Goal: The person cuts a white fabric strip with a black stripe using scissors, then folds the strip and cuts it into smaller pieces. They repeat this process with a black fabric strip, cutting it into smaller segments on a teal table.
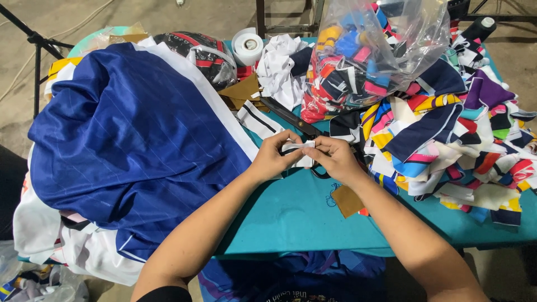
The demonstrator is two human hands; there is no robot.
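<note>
Both hands meet over the middle of the teal tabletop (pixel 291 215), pinching one small white fabric strip (pixel 298 146) between them. The left hand (pixel 274 156) has its grip pressed together on the strip's left end, thumb and fingers curled tight around it. The right hand (pixel 334 159) does the same on the right end, so the strip sits stretched across the short gap between the two hands, just above the tabletop.

Using the strip as the landmark: right behind it and partly under the hands lies a pair of black scissors (pixel 291 118), blades pointing up and left. To the left of the strip is a big heap of shiny blue fabric (pixel 128 140) with white panels, covering that whole side. To the right is a sprawling pile of colourful fabric scraps (pixel 458 134), lots of stripes and patches. Behind and to the right of the strip stands a clear plastic bag (pixel 380 45) stuffed with more scraps. Straight behind is a crumpled white cloth (pixel 282 70), and next to that a roll of white tape (pixel 247 46). Just in front of the right hand, a small brown patch (pixel 347 200) lies flat on the tabletop.
</note>
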